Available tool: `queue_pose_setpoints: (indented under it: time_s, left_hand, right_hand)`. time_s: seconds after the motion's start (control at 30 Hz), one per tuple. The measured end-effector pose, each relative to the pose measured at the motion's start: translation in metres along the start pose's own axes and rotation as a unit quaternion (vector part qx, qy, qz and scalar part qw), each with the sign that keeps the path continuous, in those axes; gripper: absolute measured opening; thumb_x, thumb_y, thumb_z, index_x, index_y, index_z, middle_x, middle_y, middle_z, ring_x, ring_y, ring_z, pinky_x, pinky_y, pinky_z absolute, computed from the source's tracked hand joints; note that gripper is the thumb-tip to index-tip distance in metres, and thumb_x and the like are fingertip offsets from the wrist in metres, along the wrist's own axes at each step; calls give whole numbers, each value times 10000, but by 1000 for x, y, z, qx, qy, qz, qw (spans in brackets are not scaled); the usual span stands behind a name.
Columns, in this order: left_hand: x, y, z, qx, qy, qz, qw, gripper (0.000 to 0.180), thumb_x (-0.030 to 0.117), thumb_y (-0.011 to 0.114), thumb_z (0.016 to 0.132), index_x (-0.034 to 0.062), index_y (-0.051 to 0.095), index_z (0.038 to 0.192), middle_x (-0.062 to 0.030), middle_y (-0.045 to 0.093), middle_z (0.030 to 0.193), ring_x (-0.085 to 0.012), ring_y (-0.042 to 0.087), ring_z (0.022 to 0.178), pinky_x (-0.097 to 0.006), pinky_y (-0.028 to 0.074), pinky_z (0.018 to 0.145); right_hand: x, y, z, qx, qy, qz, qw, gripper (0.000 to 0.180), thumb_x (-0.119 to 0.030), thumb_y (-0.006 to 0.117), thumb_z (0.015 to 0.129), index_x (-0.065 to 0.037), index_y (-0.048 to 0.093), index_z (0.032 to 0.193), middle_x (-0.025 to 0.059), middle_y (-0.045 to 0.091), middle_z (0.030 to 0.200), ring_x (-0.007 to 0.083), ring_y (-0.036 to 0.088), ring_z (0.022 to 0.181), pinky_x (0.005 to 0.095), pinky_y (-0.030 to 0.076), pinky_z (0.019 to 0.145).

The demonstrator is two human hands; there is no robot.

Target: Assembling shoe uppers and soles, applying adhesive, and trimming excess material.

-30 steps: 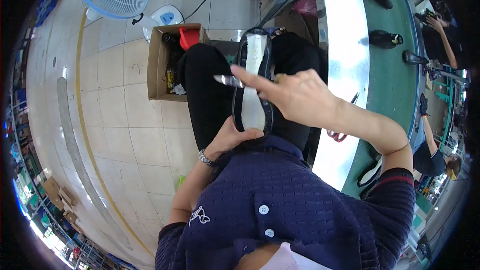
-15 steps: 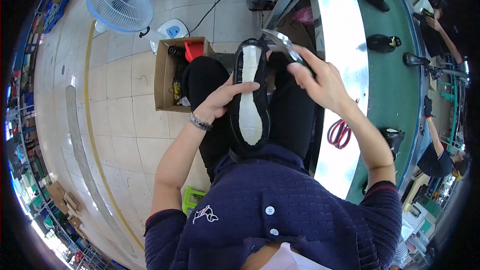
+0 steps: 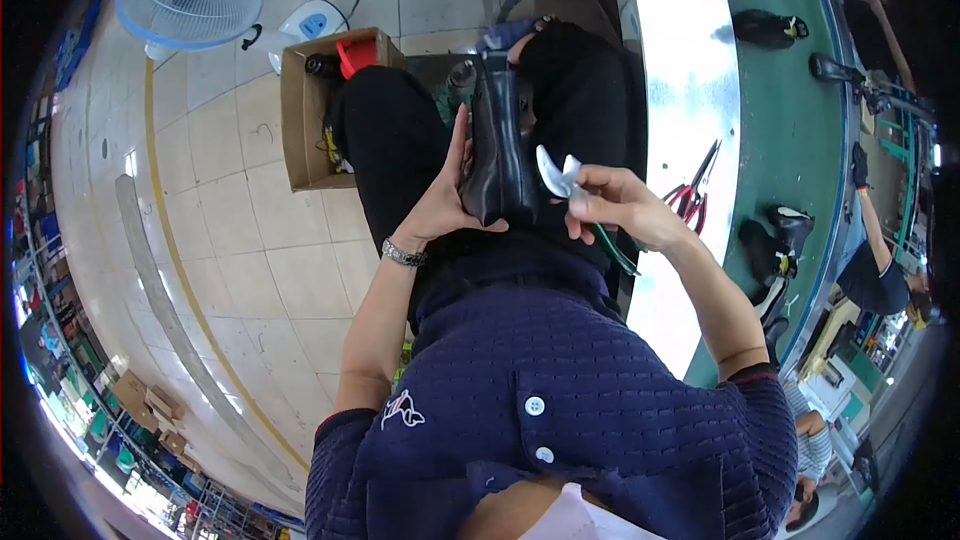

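Note:
Above my lap is a black leather shoe upper (image 3: pixel 497 150), upright, its smooth seamed outside towards me and its bottom out of sight. My left hand (image 3: pixel 440 202) grips it from the left, thumb up along its side and fingers under the near end. Just to its right, my right hand (image 3: pixel 625 210) holds a pair of pruning shears (image 3: pixel 553 173) with curved silver blades and green handles. The blades stand apart and do not touch the shoe. Red-handled scissors (image 3: pixel 690 198) lie on the metal bench beside my right forearm.
The shiny metal bench (image 3: pixel 685 60) runs along my right. Past it, a green conveyor belt (image 3: pixel 765 125) carries several black shoes (image 3: pixel 770 28). An open cardboard box (image 3: pixel 300 155) stands left of my knee, a fan (image 3: pixel 190 0) behind it. Other people work at far right.
The shoe has been turned from its pale sole side to its black leather side. My right hand and the shears have come down towards me, beside the shoe. My left hand now cups its near end.

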State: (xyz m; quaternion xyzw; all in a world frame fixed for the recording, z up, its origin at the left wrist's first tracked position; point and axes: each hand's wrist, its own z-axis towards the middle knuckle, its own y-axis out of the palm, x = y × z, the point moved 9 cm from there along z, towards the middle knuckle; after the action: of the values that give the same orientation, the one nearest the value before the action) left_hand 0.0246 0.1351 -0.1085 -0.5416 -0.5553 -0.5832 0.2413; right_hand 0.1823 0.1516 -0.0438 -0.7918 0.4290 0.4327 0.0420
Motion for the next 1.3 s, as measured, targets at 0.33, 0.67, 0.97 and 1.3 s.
queue_pose_setpoints:
  time_s: [0.33,0.67,0.97,1.3]
  left_hand:
    - [-19,-16,-9,90,-31,-114,989,721,433,728,827,127,318,1336,-28,488,1056,-95,443,906,-242,396,796]
    - [10,12,-13,226,-14,-38,973,500,402,703,857,82,446,1144,-1,497,940,-72,465,834,-223,414,752]
    - [14,11,-12,238,22,-41,970,559,489,652,866,85,466,1205,-24,535,986,-81,507,854,-231,439,761]
    - [-55,20,31,78,-230,-215,946,925,806,203,847,-18,623,876,-123,656,751,-218,659,642,-308,544,657]
  right_hand:
    - [30,27,-1,-57,62,-38,996,442,-427,538,966,-17,632,832,13,561,601,90,581,565,223,468,535]
    - [26,52,-16,-145,143,-216,955,583,-473,382,1010,-46,577,665,22,534,525,123,560,477,263,464,523]
    - [12,52,-18,-32,86,-441,893,607,-478,411,996,9,634,711,130,591,552,253,614,501,366,492,538]
    - [21,-57,-43,253,132,-331,899,507,-441,523,958,16,659,784,125,641,645,226,664,602,361,521,605]
